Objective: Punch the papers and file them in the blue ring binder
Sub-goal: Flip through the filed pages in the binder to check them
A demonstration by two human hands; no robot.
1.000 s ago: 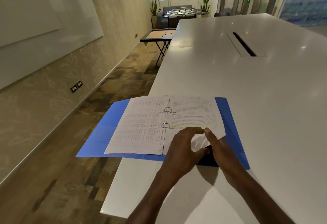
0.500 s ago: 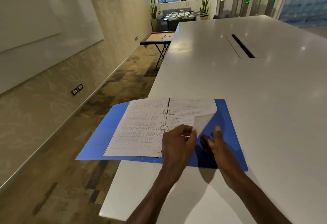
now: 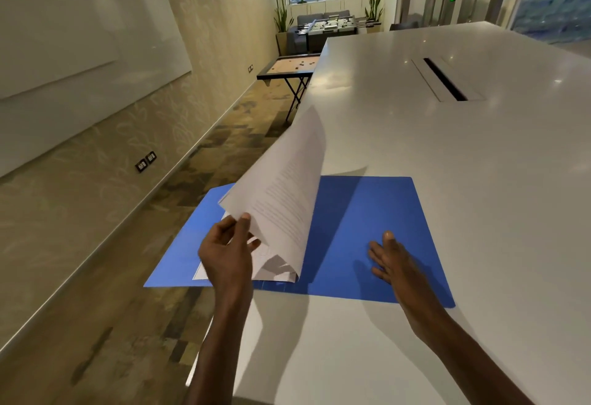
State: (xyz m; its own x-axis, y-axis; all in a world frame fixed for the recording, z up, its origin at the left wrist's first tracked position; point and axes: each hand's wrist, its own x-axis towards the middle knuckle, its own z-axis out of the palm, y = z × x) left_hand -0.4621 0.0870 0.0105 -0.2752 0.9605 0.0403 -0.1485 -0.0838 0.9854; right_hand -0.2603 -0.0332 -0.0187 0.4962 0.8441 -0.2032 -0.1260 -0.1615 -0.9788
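I see the blue ring binder (image 3: pixel 367 231) lying open at the near left corner of the white table (image 3: pixel 479 164), its left cover hanging past the edge. My left hand (image 3: pixel 228 254) pinches a printed sheet (image 3: pixel 284 199), arched up over the binder's spine, while my right hand (image 3: pixel 395 259) rests flat with straight fingers on the bare right cover. I judge this the filing step: next, lay the sheet down leftward onto the stack there.
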